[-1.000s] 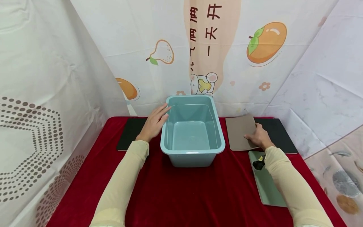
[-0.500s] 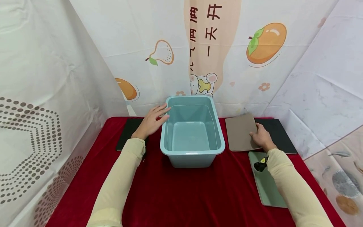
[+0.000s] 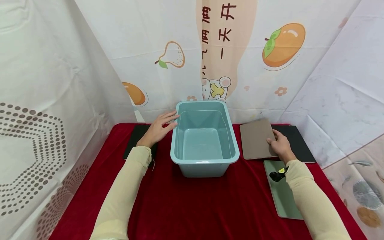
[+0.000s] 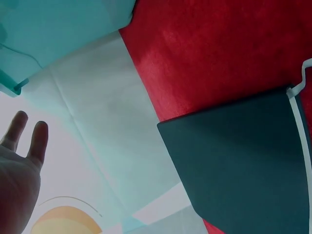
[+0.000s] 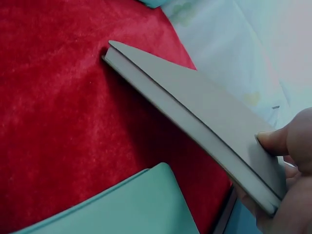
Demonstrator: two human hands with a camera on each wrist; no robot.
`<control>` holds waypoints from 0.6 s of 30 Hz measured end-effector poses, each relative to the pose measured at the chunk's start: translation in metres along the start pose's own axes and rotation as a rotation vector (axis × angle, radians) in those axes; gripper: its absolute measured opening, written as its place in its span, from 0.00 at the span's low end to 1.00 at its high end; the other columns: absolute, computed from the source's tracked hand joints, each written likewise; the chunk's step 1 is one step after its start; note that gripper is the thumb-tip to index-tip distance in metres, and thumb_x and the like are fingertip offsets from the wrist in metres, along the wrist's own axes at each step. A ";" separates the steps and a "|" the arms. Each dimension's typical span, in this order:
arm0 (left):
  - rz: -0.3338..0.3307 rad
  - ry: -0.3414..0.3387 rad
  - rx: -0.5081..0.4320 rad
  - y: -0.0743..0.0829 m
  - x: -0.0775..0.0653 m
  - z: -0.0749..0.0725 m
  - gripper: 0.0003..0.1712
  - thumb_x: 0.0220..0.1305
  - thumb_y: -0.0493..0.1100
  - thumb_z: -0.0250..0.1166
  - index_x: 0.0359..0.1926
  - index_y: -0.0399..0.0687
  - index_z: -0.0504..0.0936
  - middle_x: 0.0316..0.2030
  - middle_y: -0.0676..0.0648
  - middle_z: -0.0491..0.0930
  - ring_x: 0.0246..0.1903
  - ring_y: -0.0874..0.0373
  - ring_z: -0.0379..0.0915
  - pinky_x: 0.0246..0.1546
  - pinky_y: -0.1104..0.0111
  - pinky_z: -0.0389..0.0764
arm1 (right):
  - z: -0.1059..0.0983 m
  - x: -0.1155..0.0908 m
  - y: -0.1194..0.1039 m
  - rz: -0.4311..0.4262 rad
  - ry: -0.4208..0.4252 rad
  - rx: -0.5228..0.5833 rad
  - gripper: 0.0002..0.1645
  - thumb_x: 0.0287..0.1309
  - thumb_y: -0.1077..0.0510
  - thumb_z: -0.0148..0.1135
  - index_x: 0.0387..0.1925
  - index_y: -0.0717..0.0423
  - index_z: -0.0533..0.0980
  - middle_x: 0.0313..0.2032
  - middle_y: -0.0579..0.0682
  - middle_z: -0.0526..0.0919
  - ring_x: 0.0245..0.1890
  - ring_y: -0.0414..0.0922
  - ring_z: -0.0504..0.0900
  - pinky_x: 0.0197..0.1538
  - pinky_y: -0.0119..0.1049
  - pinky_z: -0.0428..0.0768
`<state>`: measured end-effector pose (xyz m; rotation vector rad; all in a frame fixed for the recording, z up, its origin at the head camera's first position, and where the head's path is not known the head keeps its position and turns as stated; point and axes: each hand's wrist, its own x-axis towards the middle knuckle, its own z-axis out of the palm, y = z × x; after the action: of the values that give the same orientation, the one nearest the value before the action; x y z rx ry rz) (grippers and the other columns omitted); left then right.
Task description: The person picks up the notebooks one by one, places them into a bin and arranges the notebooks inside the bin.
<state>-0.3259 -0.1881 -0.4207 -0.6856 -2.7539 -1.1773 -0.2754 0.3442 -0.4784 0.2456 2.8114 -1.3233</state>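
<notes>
My right hand (image 3: 281,145) pinches the right edge of a taupe notebook (image 3: 257,140), thumb on the cover and fingers beneath. In the right wrist view the notebook (image 5: 195,105) tilts, its gripped side lifted off the red cloth and its far corner low. My left hand (image 3: 157,130) is beside the left rim of a light blue plastic tub (image 3: 204,161), fingers extended; whether they touch the rim cannot be told. Two straight fingers (image 4: 38,141) show in the left wrist view, with nothing held. The tub has nothing inside.
A black notebook (image 3: 135,140) lies below my left forearm, another black notebook (image 3: 295,143) at the far right. A green notebook (image 3: 283,196) lies under my right forearm, with the wrist camera (image 3: 277,175) above it. Printed curtains (image 3: 120,50) hang behind and beside the red-covered table.
My right thumb has slid right toward the taupe notebook's edge, and that side has risen slightly. My left hand has drawn back a little to the left. The tub stays in place.
</notes>
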 end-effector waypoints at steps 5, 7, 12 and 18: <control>-0.023 0.007 -0.044 0.000 0.000 0.001 0.29 0.72 0.67 0.57 0.70 0.72 0.74 0.77 0.65 0.61 0.78 0.56 0.51 0.76 0.40 0.56 | -0.003 -0.007 -0.001 -0.011 -0.004 0.045 0.39 0.78 0.55 0.47 0.80 0.64 0.46 0.69 0.79 0.63 0.63 0.71 0.71 0.58 0.62 0.76; -0.028 0.008 -0.057 0.001 0.000 0.001 0.28 0.72 0.66 0.58 0.70 0.71 0.75 0.77 0.64 0.61 0.78 0.55 0.51 0.76 0.40 0.56 | -0.004 -0.010 -0.001 -0.013 -0.004 0.061 0.39 0.78 0.55 0.47 0.80 0.64 0.46 0.69 0.79 0.63 0.63 0.70 0.71 0.57 0.60 0.77; -0.011 -0.006 -0.081 0.001 0.001 0.001 0.28 0.73 0.63 0.57 0.70 0.66 0.75 0.77 0.63 0.60 0.79 0.53 0.51 0.77 0.39 0.55 | -0.010 -0.015 -0.002 -0.024 0.020 0.064 0.39 0.78 0.55 0.48 0.80 0.63 0.47 0.67 0.79 0.66 0.60 0.67 0.73 0.53 0.53 0.77; -0.028 -0.008 -0.053 -0.001 0.001 0.002 0.27 0.73 0.66 0.55 0.69 0.71 0.75 0.77 0.66 0.59 0.78 0.53 0.52 0.76 0.39 0.56 | -0.017 -0.022 -0.012 -0.016 0.050 0.072 0.39 0.78 0.53 0.48 0.81 0.58 0.47 0.67 0.76 0.68 0.58 0.63 0.75 0.47 0.44 0.78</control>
<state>-0.3269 -0.1865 -0.4223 -0.6608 -2.7566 -1.2599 -0.2543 0.3471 -0.4567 0.2622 2.8148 -1.4429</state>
